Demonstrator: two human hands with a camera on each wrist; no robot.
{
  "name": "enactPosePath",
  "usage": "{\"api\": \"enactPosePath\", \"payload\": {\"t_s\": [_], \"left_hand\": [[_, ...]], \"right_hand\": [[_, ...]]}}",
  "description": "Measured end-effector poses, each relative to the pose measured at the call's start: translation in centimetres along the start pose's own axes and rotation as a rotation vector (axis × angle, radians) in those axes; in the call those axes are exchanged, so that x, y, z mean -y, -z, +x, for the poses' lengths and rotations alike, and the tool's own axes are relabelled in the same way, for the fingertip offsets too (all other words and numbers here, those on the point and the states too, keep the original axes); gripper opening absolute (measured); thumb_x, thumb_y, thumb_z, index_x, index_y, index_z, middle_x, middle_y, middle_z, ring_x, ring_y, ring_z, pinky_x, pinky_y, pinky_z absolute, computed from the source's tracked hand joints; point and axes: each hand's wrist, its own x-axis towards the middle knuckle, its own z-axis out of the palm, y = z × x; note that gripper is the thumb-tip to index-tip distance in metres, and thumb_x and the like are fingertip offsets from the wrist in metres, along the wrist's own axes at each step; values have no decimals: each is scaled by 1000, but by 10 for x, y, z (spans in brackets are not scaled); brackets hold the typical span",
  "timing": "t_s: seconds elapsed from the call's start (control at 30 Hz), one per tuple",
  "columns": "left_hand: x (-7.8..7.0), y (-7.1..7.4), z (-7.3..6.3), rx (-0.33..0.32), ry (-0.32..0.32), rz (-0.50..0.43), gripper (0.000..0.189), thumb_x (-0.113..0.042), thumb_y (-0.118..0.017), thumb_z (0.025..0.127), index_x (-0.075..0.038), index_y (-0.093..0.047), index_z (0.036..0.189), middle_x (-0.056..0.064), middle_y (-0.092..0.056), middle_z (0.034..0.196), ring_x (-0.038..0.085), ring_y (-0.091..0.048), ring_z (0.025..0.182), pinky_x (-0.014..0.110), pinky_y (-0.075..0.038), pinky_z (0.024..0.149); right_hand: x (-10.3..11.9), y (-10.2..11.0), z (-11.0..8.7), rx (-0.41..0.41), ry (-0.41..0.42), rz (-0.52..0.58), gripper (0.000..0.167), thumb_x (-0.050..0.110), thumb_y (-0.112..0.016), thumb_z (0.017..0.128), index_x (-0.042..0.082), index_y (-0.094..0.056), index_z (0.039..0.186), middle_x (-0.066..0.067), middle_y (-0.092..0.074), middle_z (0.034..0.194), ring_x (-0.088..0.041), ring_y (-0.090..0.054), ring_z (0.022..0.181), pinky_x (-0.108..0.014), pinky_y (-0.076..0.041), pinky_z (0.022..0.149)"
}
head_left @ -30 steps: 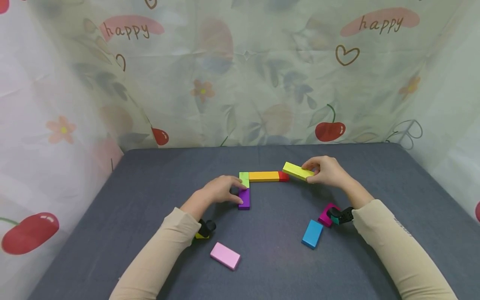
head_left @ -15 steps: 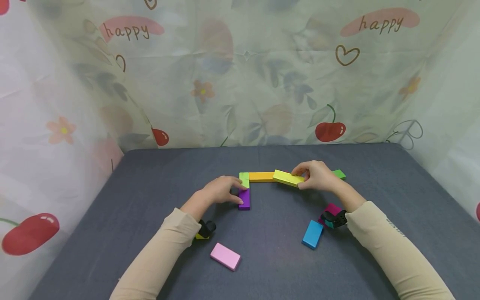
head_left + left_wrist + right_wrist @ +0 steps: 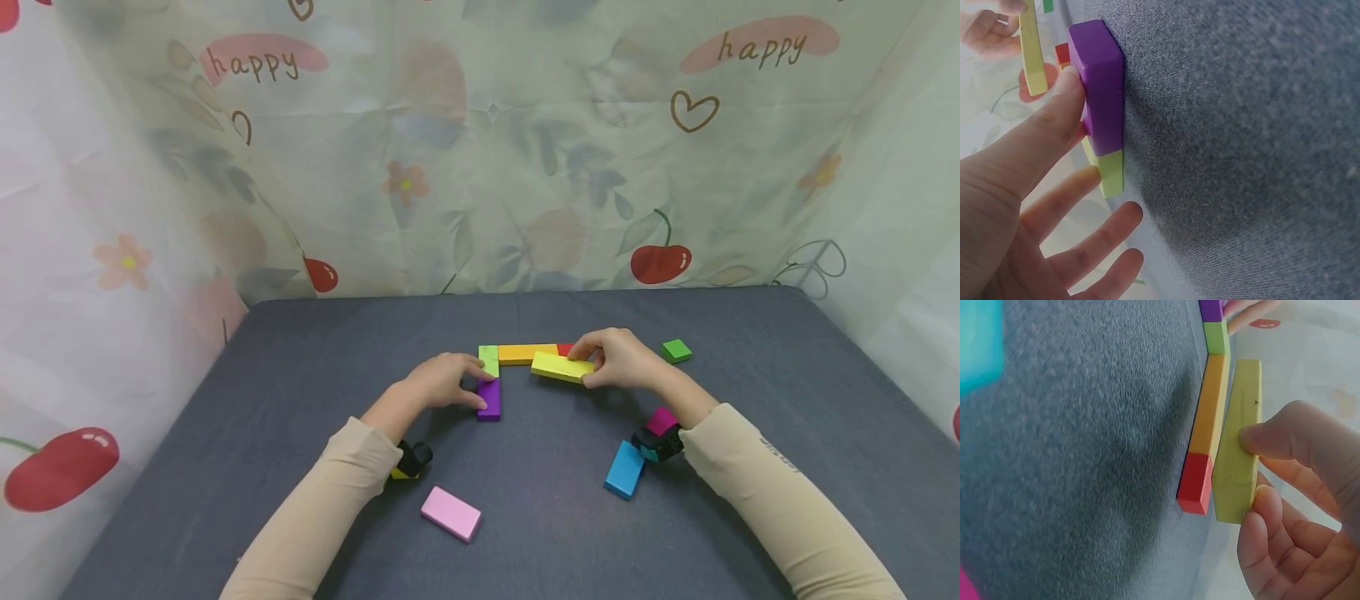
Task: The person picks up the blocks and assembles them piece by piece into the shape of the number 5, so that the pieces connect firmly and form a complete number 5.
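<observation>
My right hand (image 3: 624,358) pinches a long yellow block (image 3: 561,367) between thumb and fingers, holding it above the table near a row of blocks. In the right wrist view, the yellow block (image 3: 1238,444) is raised off the cloth. That row has an orange block (image 3: 527,355) with a red block (image 3: 1195,483) at its right end. At its left end lie a light green block (image 3: 488,358) and a purple block (image 3: 1100,87), forming a corner. My left hand (image 3: 442,380) rests its thumb on the purple block and a fingertip by the light green one, its fingers loosely spread.
On the dark cloth table (image 3: 525,550) lie a pink block (image 3: 452,513), a blue block (image 3: 625,469), a magenta block (image 3: 662,420) and a green block (image 3: 677,351). Something yellow (image 3: 403,473) shows partly under the left wrist. A patterned curtain (image 3: 495,208) stands behind the table.
My right hand has moved left and slightly nearer with the yellow block, from beyond the red end to in front of the orange block. The green block at right has come into view. My left hand stays put.
</observation>
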Motion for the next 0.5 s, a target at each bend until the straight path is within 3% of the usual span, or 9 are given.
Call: {"api": "enactPosePath", "payload": {"t_s": [0.5], "left_hand": [[-1,0,0,-8,6,3,48,-36,-72,80,-21,-62,125,5,-49,141,26,-42,134,43,-34,111]], "right_hand": [[8,-7,4,40,39,18,32,5,-69,74,2,-68,106,-13,-69,102,-11,-50,62,-22,-45,61]]}}
